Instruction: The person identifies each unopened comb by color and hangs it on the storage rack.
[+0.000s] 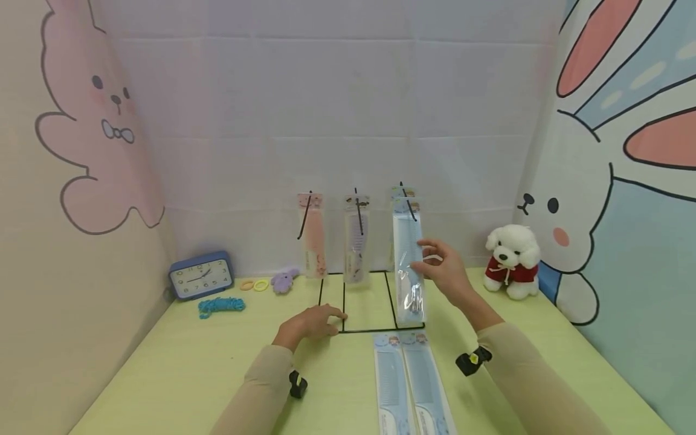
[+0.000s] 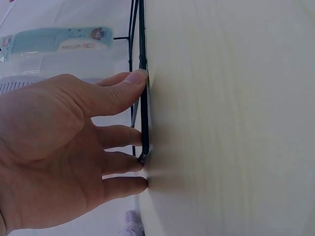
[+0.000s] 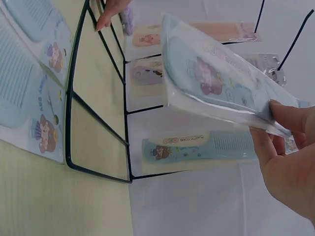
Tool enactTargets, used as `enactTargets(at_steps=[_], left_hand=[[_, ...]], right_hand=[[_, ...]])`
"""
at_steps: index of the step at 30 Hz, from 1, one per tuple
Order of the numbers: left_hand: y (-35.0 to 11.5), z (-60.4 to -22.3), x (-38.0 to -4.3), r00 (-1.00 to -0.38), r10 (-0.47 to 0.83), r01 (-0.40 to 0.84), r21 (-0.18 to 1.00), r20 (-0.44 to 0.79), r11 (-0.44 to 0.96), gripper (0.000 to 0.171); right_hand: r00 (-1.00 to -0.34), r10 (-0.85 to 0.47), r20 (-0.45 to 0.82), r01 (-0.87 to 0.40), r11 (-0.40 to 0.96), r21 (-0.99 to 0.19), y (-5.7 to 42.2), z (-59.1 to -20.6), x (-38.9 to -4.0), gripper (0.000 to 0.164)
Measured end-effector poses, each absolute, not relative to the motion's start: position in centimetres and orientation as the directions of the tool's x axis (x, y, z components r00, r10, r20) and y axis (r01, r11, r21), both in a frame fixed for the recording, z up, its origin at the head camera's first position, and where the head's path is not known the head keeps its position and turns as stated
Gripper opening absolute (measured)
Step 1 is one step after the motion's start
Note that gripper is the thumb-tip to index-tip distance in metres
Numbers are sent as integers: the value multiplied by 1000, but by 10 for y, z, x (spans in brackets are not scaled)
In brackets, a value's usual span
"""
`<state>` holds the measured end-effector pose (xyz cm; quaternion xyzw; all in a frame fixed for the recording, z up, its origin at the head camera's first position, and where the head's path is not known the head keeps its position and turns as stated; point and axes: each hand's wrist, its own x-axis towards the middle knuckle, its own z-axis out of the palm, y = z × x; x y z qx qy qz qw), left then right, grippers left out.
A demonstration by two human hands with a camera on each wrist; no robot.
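My right hand (image 1: pixel 448 272) pinches a blue comb in a clear pack (image 1: pixel 409 260) by its edge, thumb on one face and fingers on the other. The pack hangs upright, and the tip of the black right-hand hook (image 1: pixel 411 211) shows in front of its top. Behind it, another packaged blue comb (image 3: pixel 206 147) hangs in the right wrist view. My left hand (image 1: pixel 311 322) is low at the black wire rack's base (image 1: pixel 370 331). In the left wrist view its thumb touches the wire (image 2: pixel 144 113) and its outstretched fingers reach the wire and tabletop.
A pink comb pack (image 1: pixel 313 241) and a purple one (image 1: pixel 356 241) hang on the other hooks. Two blue comb packs (image 1: pixel 393 380) lie in front. Around stand a clock (image 1: pixel 201 276), blue cord (image 1: pixel 221 306), two rings (image 1: pixel 261 285), a purple toy (image 1: pixel 284 281) and a plush dog (image 1: pixel 512 260).
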<state>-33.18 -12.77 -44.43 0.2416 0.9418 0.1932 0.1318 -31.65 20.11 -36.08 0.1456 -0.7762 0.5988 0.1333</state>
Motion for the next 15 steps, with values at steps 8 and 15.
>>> enactTargets(at_steps=[8,15], left_hand=[[-129,-445,-333,-847,506,405,422,-160,811,39],[-128,-444,-334,-838,526,425,431,-144,796,39]], right_hand=[[-922,-10,387,-361,384,-850,194,-355,-344,47],[-929,6,369,-342,362,-867,190,-351,-360,48]])
